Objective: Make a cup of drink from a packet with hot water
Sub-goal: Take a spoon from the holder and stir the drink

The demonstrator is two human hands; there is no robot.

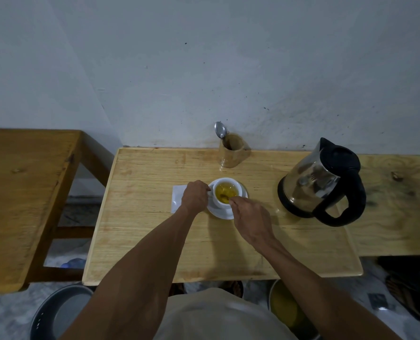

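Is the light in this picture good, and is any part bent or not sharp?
Head view: dim, bluish light; the kettle mirrors its surroundings, without harsh glare; soft shadows lie beside the cup and under the right hand; the wide lens bends the table edges; the left hand is sharp, the clothing at the bottom blurred.

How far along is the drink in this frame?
Done: the cup on its saucer already holds yellow liquid, the kettle stands back on the table, and a white packet lies beside the saucer. In hand: the left hand steadies the cup while the right hand works a spoon in the liquid, apparently stirring. Left: finish stirring and take the spoon out.
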